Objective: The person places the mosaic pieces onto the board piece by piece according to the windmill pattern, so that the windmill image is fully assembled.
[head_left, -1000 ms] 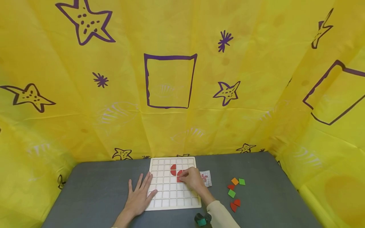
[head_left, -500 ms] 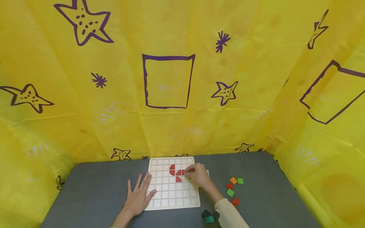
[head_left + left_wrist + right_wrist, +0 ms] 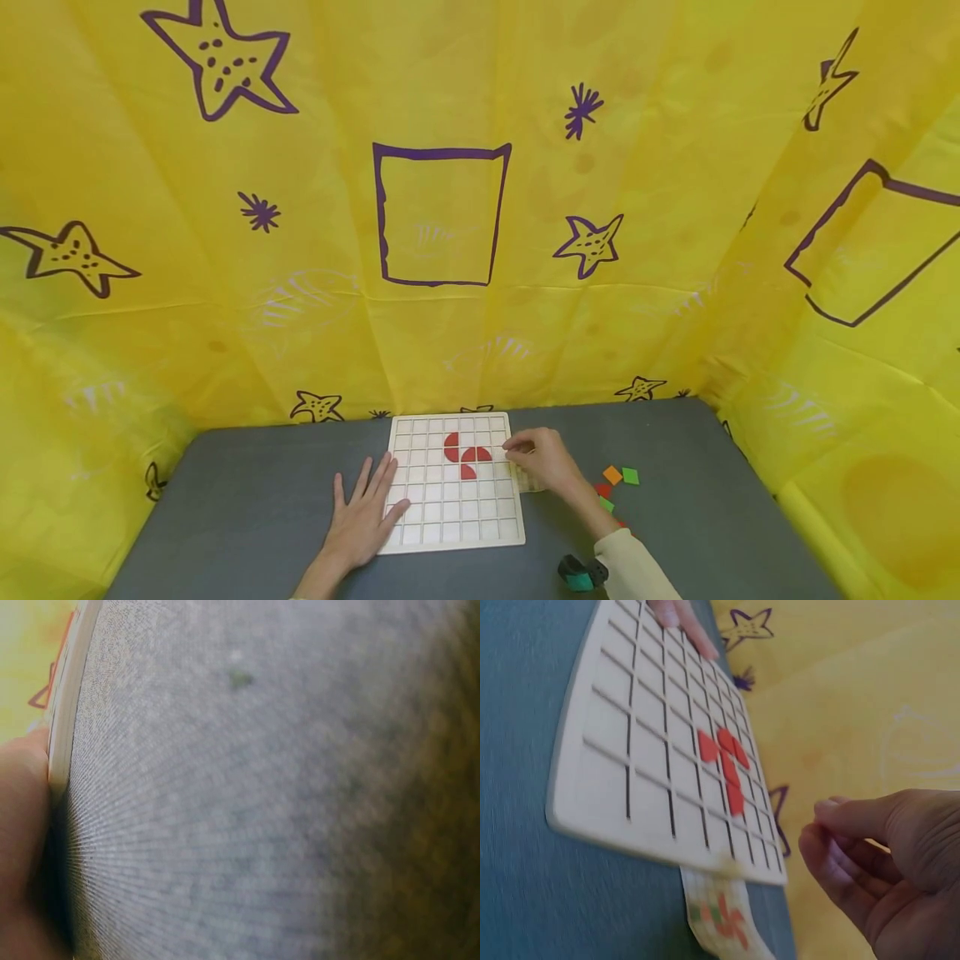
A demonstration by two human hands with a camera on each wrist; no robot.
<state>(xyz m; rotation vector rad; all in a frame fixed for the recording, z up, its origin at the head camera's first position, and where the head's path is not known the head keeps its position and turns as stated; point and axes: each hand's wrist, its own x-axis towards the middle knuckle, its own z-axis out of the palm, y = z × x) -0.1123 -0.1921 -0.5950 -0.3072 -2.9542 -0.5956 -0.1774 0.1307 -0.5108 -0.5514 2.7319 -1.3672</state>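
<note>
A white gridded board [image 3: 420, 508] lies on the grey table, bearing several red quarter-circle pieces [image 3: 468, 472] in cells right of its centre. My left hand [image 3: 363, 517] rests flat with spread fingers over the board's left edge. Just past the right edge hovers my right hand [image 3: 546, 458], its fingers loosely curled. In the right wrist view, nothing shows between thumb and fingertips of that right hand [image 3: 870, 862]. Partly covered by it in the head view, a small paper card [image 3: 720, 915] with a red and green printed pattern lies by the board.
Loose tiles lie to the right: an orange square [image 3: 612, 475], a green tile [image 3: 630, 476] and red ones [image 3: 603, 490], some hidden behind the right forearm. A black and teal device [image 3: 582, 575] sits beside the right sleeve. Yellow patterned cloth [image 3: 442, 350] hangs behind the table.
My right hand has let go of the rightmost red quarter-circle piece, now lying in its cell, and moved right off the board. My left hand stays in place.
</note>
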